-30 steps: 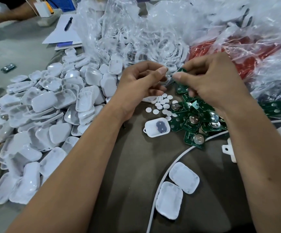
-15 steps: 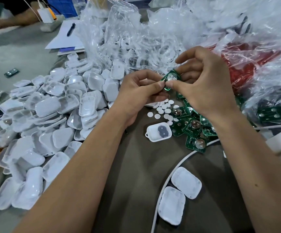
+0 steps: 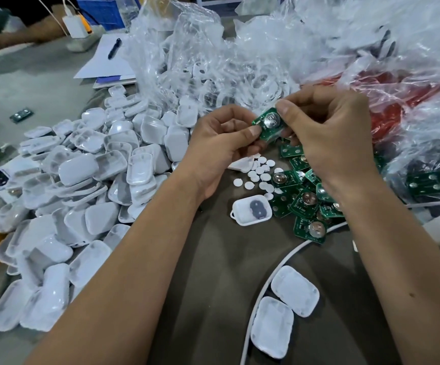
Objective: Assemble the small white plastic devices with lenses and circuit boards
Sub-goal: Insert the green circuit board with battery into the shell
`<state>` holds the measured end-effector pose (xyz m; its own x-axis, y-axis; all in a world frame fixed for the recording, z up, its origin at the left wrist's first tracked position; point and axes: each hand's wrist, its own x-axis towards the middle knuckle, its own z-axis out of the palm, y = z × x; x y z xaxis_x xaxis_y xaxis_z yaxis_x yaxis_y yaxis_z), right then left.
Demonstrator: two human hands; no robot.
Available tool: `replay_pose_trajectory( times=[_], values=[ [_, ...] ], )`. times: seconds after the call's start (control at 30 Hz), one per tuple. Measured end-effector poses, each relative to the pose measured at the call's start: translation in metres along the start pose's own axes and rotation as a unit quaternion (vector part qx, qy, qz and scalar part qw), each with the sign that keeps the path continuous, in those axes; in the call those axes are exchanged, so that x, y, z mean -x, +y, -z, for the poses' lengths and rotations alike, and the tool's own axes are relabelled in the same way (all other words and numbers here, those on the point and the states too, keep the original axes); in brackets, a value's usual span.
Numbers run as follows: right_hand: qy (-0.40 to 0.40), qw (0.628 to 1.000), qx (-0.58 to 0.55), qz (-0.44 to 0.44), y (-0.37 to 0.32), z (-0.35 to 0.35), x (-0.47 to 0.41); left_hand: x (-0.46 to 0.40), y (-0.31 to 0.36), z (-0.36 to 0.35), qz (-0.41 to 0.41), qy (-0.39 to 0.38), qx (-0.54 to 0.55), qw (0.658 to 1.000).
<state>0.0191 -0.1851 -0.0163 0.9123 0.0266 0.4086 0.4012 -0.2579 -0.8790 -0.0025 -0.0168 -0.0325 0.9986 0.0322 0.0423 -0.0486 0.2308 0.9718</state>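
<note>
Head view looks down on a brown work surface (image 3: pixel 213 259) crowded with parts. Both hands meet above its middle, raised clear of the clutter, and share one green circuit board (image 3: pixel 268 124) with a round silver metal contact on its upper face. The left hand (image 3: pixel 218 146) pinches the board's lower left edge between thumb and curled fingers; the right hand (image 3: pixel 329 133) pinches its upper right corner, thumb on top, the other fingers folded behind it.

Below the hands, more green boards (image 3: pixel 305 204) lie in a loose heap toward the right side of the surface, and small white round discs (image 3: pixel 259 171) are scattered just left of that heap. Near the discs an open white plastic shell (image 3: pixel 250 209) rests hollow side up with a dark grey insert inside. Two more white shells (image 3: pixel 283 309) lie face down near the front edge, touching each other, beside a white cable (image 3: pixel 263 288) that curves across the surface. A large pile of white shells (image 3: pixel 81 193) covers the left side. Crumpled clear plastic bags (image 3: pixel 240 56) fill the far side, some with red material inside at the far right. Toward the far left corner lie white papers (image 3: pixel 105 61) with a dark pen (image 3: pixel 114 48) on top, and another person's forearm (image 3: pixel 21 35) rests beyond them.
</note>
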Motion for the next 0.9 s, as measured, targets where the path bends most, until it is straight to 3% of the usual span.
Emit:
replay_pose_trajectory(
  times=[0.4, 0.57, 0.8, 0.9],
  values=[
    [-0.099, 0.984, -0.131, -0.072, -0.007, -0.002, 0.004, 0.004, 0.002, -0.001, 0.008, -0.053, 0.063, 0.997],
    [-0.046, 0.987, 0.144, 0.054, 0.002, -0.003, 0.0, 0.002, -0.006, -0.01, -0.024, 0.008, 0.012, 1.0],
    [-0.133, 0.979, 0.156, 0.01, 0.005, 0.006, -0.004, -0.003, -0.014, -0.005, -0.068, 0.044, -0.096, 0.992],
    [-0.134, 0.979, 0.151, 0.002, 0.005, 0.011, -0.005, -0.003, -0.013, -0.006, -0.081, 0.041, -0.123, 0.988]
  ],
)
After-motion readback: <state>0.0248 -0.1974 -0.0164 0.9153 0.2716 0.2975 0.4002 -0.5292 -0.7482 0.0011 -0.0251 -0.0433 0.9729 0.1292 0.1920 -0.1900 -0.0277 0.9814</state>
